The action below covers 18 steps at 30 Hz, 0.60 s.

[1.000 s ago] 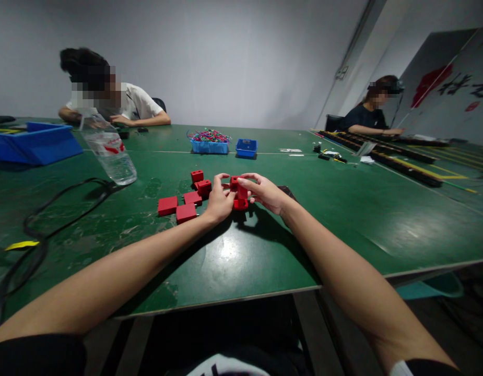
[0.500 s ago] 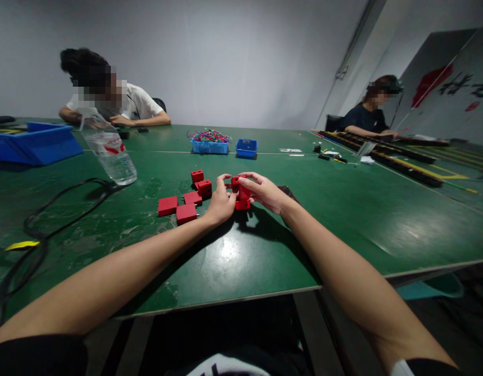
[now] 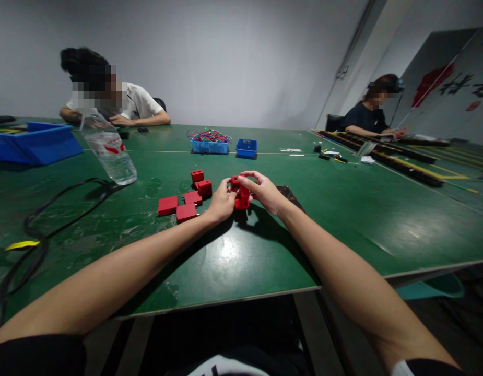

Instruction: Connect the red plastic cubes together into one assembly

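Observation:
Both my hands meet over the middle of the green table point(image 3: 264, 250), closed on a small red block assembly point(image 3: 241, 196) held just above the surface. My left hand point(image 3: 221, 201) grips it from the left, my right hand point(image 3: 264, 192) from the right and top. Several loose red blocks point(image 3: 185, 200) lie on the table just left of my left hand, some flat, some cube-shaped with holes. A dark flat object point(image 3: 292, 196) lies behind my right wrist, partly hidden.
A tilted clear water bottle point(image 3: 108, 149) stands at the left, a black cable point(image 3: 49, 209) loops near it. Blue bins point(image 3: 32, 141) point(image 3: 246, 147) and a tray of coloured parts point(image 3: 210, 141) sit farther back. Two people sit at the far left and right. The table's front edge is near.
My hands have drawn slightly closer together on the red assembly and lifted it a little; my left fingers have closed onto it. The loose blocks have not moved.

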Motion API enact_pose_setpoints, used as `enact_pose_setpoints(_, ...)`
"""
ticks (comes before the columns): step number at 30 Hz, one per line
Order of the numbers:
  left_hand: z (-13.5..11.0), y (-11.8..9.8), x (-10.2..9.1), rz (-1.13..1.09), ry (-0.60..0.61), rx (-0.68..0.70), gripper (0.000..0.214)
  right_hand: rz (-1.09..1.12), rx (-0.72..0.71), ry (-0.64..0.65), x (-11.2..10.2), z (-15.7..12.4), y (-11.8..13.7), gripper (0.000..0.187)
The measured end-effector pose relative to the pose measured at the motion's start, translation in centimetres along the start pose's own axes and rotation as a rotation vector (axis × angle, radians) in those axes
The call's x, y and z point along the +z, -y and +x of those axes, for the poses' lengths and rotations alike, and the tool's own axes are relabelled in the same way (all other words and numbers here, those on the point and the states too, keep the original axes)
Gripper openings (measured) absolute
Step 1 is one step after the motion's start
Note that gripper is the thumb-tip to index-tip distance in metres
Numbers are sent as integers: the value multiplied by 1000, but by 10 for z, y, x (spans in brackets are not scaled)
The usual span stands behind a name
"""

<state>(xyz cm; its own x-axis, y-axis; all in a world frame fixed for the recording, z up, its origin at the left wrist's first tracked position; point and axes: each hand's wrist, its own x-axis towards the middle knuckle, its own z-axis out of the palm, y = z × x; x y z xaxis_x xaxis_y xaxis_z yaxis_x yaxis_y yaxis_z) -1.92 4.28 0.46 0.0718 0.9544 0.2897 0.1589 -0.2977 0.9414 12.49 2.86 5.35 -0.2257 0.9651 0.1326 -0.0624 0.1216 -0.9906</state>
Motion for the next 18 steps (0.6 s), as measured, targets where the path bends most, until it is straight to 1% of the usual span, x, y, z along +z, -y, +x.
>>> enact_pose_setpoints(8, -7, -9, -1, 31, -8, 69, 36, -72, 1, 96, -3, -2, 3, 45)
enact_pose_setpoints(11, -8, -11, -2, 65, -10, 85, 36, -91, 9, 110, -4, -2, 4, 45)
enact_pose_setpoints(14, -8, -10, -3, 97, -7, 83, 36, -73, 24, 128, -4, 0, 3, 45)
enact_pose_setpoints(18, -7, -10, -3, 143, -15, 70, 36, -20, 30, 138, -6, 2, 2, 39)
